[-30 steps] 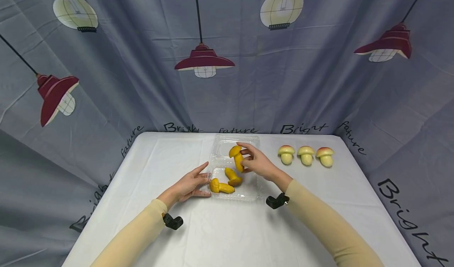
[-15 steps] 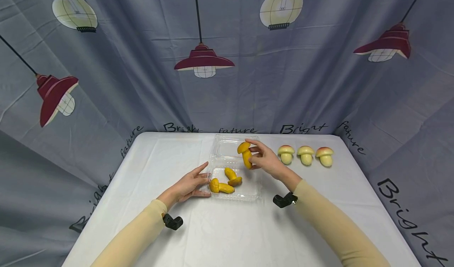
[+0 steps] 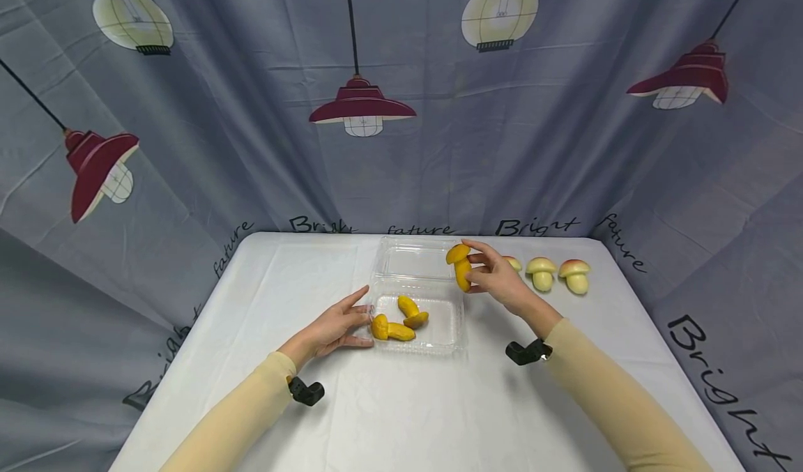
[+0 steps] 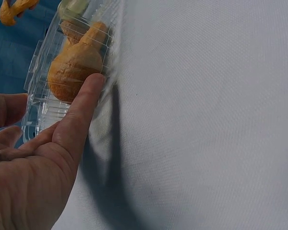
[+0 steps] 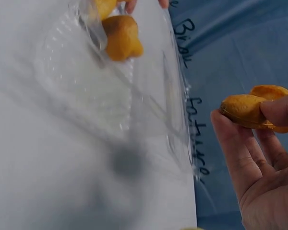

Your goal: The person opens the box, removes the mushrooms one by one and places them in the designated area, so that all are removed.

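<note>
My right hand pinches a yellow toy mushroom by its stem, cap upward, above the right edge of the clear plastic box. In the right wrist view the thumb and fingers press on this mushroom from both sides. Two more yellow mushrooms, one at the front left and one behind it, lie inside the box. My left hand rests against the box's left side with its fingers extended. The left wrist view has one fingertip touching the clear wall beside a mushroom.
The box's clear lid lies opened out toward the back of the white table. To the right stand pale toy mushrooms with reddish caps: one middle mushroom, one right mushroom, and one partly hidden mushroom behind my right hand.
My right hand has carried the yellow mushroom rightward from over the box's middle to its right edge, and now partly covers the nearest pale mushroom. The left hand has stayed still.
</note>
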